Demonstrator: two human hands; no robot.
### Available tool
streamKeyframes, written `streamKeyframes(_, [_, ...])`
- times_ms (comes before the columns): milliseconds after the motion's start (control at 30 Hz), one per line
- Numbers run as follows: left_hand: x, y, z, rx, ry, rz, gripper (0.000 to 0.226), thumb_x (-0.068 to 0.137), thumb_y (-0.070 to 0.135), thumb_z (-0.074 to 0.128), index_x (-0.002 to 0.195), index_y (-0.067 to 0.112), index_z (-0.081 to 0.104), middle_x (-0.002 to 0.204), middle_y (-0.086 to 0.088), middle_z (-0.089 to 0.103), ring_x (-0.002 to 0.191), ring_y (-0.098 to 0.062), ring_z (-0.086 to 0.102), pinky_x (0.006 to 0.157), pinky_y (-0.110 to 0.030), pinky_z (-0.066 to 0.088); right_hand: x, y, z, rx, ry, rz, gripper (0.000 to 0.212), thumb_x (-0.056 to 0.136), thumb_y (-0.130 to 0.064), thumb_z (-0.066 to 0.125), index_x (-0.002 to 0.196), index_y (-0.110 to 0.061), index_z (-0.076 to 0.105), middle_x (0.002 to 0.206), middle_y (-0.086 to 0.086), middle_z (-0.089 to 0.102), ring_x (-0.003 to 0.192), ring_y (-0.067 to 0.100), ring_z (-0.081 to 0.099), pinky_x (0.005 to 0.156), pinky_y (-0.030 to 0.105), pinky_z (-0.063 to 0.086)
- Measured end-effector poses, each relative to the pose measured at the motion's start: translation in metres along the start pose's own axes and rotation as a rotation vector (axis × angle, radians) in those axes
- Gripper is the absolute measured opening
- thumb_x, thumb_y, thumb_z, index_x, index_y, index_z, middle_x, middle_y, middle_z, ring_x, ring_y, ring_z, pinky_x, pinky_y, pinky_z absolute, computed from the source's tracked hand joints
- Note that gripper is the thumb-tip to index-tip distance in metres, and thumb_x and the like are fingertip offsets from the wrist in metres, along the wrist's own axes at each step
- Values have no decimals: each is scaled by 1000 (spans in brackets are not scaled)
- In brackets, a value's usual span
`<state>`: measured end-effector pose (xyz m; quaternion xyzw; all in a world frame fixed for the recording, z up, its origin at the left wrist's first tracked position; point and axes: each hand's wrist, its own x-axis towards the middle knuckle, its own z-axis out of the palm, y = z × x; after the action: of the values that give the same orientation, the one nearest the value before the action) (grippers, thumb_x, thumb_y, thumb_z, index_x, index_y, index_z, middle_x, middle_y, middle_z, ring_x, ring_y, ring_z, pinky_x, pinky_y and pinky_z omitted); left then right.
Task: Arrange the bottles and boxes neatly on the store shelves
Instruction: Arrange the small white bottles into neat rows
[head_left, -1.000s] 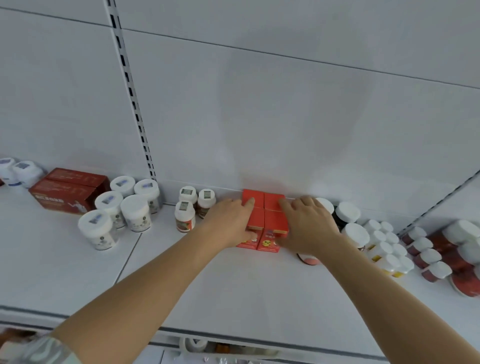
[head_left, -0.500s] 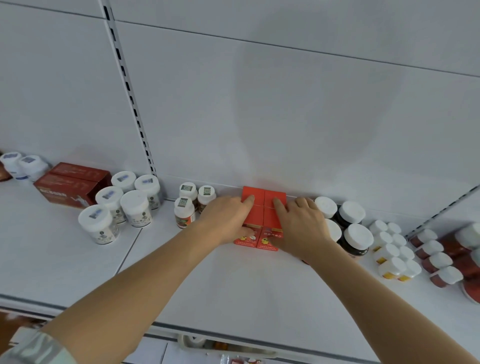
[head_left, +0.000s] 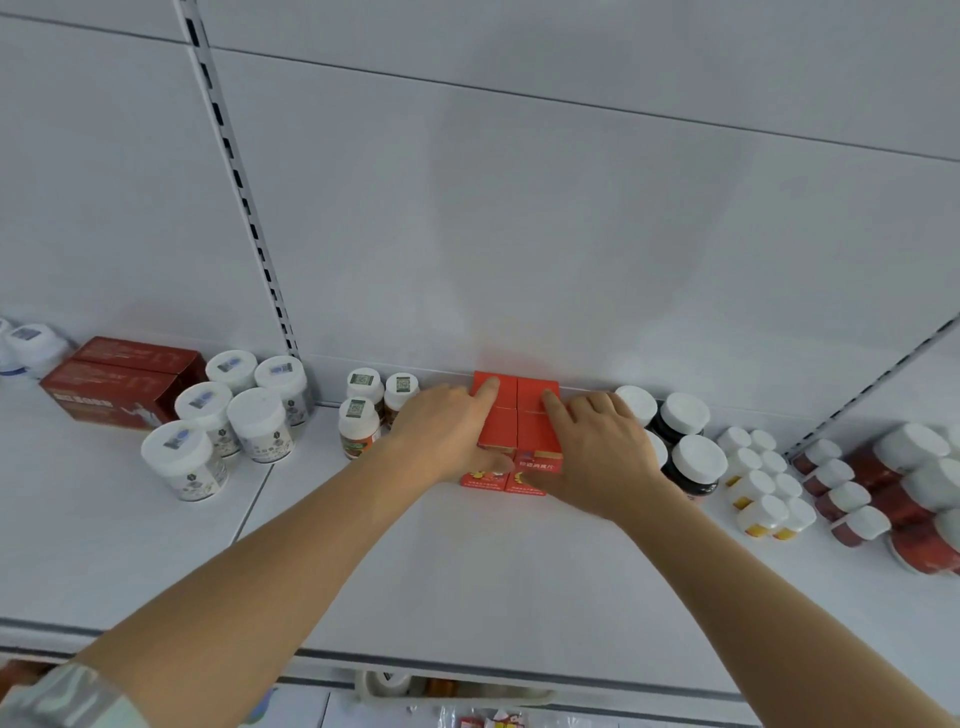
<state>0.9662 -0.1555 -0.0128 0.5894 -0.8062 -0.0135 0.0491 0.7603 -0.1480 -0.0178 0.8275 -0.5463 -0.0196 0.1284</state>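
Red boxes: a block of small red boxes (head_left: 519, 431) stands at mid-frame on the white shelf (head_left: 467, 571), its back against the rear panel (head_left: 519, 234); two columns side by side, touching.
Left hand: the left hand (head_left: 447, 431) lies against the left side of the block, index finger stretched along the top of the left column, thumb on the printed front face; fingers (head_left: 485, 389) nearly straight, pressing rather than wrapping.
Right hand: the right hand (head_left: 597, 452) mirrors it on the right side, index finger on top of the right column, the other fingers spread loosely over the block's right flank.
Left of the block: three small brown bottles with white caps (head_left: 374, 405), just beside the left hand; further left a cluster of white jars (head_left: 234, 410), then two dark red cartons (head_left: 119, 379) at the left edge.
Right of the block: dark jars with white lids (head_left: 685, 441), partly hidden by the right hand; then small white-capped bottles (head_left: 763, 478) in rows, and red bottles with white caps (head_left: 883, 483) at the right edge.
Upright: a slotted shelf rail (head_left: 239, 182) runs down the upper left of the frame.
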Motion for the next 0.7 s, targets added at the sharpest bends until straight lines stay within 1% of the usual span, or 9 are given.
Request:
streamKeyframes(100, [2,4,-13,26,72,20,104,66,89,52,140,18,34,115,-6,62,109,-29,59,78,-39,48,-9,9,-9,69,104,3,87,79,-79,38,139,-16,47,115,5,63,112,29,53,102,39,39])
streamKeyframes(200, [6,21,-29,70,165,64,99,72,86,48,140,16,34,116,-7,59,107,-28,56,75,-38,45,-20,26,-19,159,211,13,69,84,-67,43,128,-16,56,110,3,65,110,29,55,99,40,42])
streamKeyframes(267, [10,33,-37,98,195,57,92,75,83,49,134,14,40,114,-8,58,104,-28,55,70,-36,41,-30,40,-24,176,238,49,65,84,-61,42,125,-13,59,110,5,65,109,31,55,99,41,43])
streamKeyframes(333, [13,44,-40,103,193,62,82,77,81,49,124,14,46,110,-7,59,102,-27,55,69,-35,39,-41,55,-25,166,237,78,63,84,-56,41,125,-11,60,111,7,66,110,32,56,98,42,43])
streamKeyframes(433, [15,65,-36,64,186,137,76,80,78,48,124,16,47,111,-7,59,103,-28,54,74,-37,44,-54,83,-27,154,187,116,64,86,-55,38,131,-14,56,115,5,66,114,31,54,99,41,43])
streamKeyframes(533, [19,92,-31,-2,132,199,82,80,76,51,137,18,39,119,-6,58,110,-28,52,81,-38,47,-66,113,-26,171,110,115,70,82,-62,37,136,-19,50,118,1,64,117,28,52,97,38,43])
streamKeyframes(633, [27,119,-23,-29,65,183,92,77,70,60,148,22,27,127,-5,57,116,-28,50,88,-40,47,-75,140,-23,152,28,71,76,80,-68,44,142,-25,38,117,-2,61,118,25,49,96,35,40])
streamKeyframes(700, [31,135,-17,-28,14,149,97,75,64,66,150,21,23,132,-4,55,120,-28,49,90,-39,47,-79,154,-18,129,-16,65,85,77,-73,49,146,-27,29,117,-2,59,117,24,49,97,34,40])
